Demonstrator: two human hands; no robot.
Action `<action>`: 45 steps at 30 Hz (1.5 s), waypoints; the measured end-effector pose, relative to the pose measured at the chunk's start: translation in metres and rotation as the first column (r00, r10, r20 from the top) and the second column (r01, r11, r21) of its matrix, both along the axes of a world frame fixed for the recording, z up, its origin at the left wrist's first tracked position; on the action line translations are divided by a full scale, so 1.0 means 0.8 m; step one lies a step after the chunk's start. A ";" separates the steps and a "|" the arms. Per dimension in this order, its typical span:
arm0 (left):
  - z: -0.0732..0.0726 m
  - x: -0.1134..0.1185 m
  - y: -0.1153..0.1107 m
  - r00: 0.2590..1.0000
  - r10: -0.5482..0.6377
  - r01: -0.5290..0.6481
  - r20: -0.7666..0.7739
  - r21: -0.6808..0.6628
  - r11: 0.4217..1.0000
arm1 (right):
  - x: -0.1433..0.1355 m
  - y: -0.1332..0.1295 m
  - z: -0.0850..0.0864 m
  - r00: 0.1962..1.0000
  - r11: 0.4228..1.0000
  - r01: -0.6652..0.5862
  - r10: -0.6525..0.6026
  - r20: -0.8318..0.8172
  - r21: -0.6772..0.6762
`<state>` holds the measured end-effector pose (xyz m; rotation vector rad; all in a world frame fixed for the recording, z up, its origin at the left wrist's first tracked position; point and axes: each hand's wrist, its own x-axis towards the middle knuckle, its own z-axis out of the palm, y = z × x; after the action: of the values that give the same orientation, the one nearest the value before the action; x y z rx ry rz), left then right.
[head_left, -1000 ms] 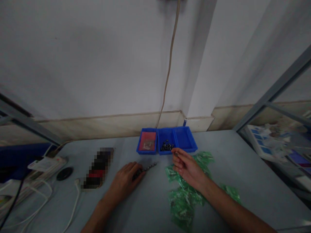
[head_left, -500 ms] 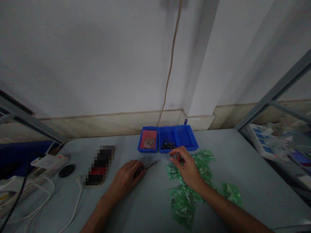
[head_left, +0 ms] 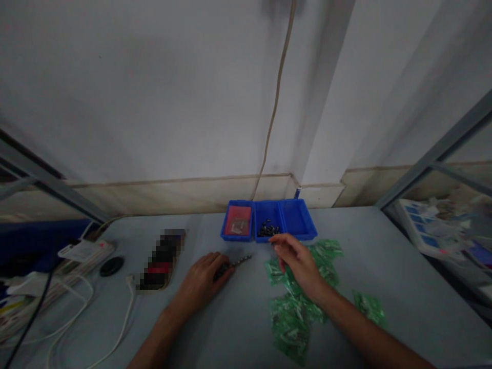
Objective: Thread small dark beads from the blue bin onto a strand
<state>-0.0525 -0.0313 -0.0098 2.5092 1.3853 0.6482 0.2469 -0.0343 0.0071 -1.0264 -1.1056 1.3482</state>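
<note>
My left hand (head_left: 207, 274) rests on the table, its fingers curled over one end of a row of small dark, shiny metal pieces (head_left: 241, 260). The free end of the row points right, past my fingertips. Just in front of the blue bins, my right hand (head_left: 298, 259) is closed in a pinch, with a tiny dark piece (head_left: 273, 243) at the fingertips, too small to name. A blue bin (head_left: 268, 206) beyond it holds a heap of similar small dark metal pieces (head_left: 268, 230). Under and around my right wrist lie green plastic bags (head_left: 291, 328) with small contents.
The left blue bin (head_left: 224, 225) holds a pink card and a small clear packet. The right blue bin (head_left: 298, 218) adjoins the middle one. A blurred-out dark object (head_left: 161, 264), a black round disc (head_left: 111, 266) and white cables (head_left: 125, 323) lie left.
My right fingers have drawn closer together near the middle bin's front edge. My left hand keeps its place on the row. The whole view has shifted slightly.
</note>
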 end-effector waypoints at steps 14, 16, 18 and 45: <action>-0.003 -0.002 0.000 1.000 -0.006 0.006 0.010 -0.014 1.000 | 0.005 0.007 0.004 0.910 0.964 -0.101 -0.010 -0.414 -0.247; -0.004 -0.002 0.000 1.000 -0.006 0.006 0.003 -0.015 1.000 | 0.003 0.006 0.005 0.951 0.978 -0.051 -0.013 -0.308 -0.200; -0.004 -0.002 0.001 1.000 0.001 -0.001 -0.002 -0.012 1.000 | 0.002 0.005 0.005 0.993 0.995 0.016 -0.027 -0.118 -0.095; 0.001 -0.001 -0.001 1.000 -0.012 0.011 -0.026 -0.033 0.999 | 0.004 0.007 -0.019 0.939 0.976 0.090 -0.149 0.311 0.196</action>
<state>-0.0534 -0.0321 -0.0093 2.5066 1.3773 0.5878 0.2504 -0.0287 -0.0084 -1.1882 -1.3583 0.9821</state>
